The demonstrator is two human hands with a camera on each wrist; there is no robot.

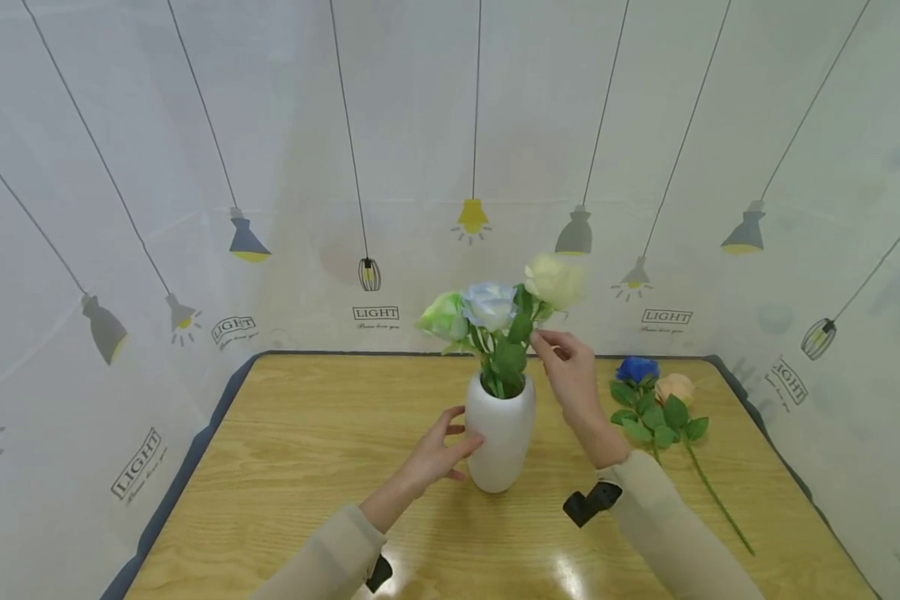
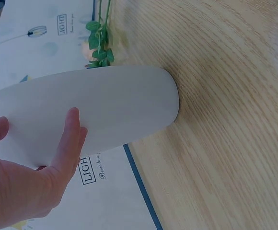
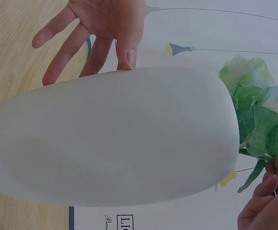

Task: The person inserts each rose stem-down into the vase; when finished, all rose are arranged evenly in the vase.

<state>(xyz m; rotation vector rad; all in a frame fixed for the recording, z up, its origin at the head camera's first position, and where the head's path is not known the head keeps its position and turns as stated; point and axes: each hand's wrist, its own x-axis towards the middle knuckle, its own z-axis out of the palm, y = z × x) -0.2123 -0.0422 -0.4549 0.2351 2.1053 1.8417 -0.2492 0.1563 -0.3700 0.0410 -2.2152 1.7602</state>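
Observation:
A tall white vase (image 1: 501, 437) stands on the wooden table, holding a green rose (image 1: 444, 317), a pale blue rose (image 1: 489, 305) and a cream-white rose (image 1: 553, 282). My left hand (image 1: 437, 454) is at the vase's left side, its fingers spread and loosely bent, the thumb touching the wall. In the right wrist view the vase hides part of those fingertips. Above the vase's mouth, my right hand (image 1: 570, 371) pinches the cream-white rose's stem between thumb and fingers, beside the green leaves (image 3: 261, 127). The vase's white side (image 2: 105, 103) fills much of the left wrist view.
On the table's right lie a blue rose (image 1: 637, 369) and a peach rose (image 1: 675, 388), their leafy stems overlapping. The wooden table (image 1: 307, 425) has a dark blue edge. Behind it hangs a pale cloth (image 1: 412, 167) printed with lamps.

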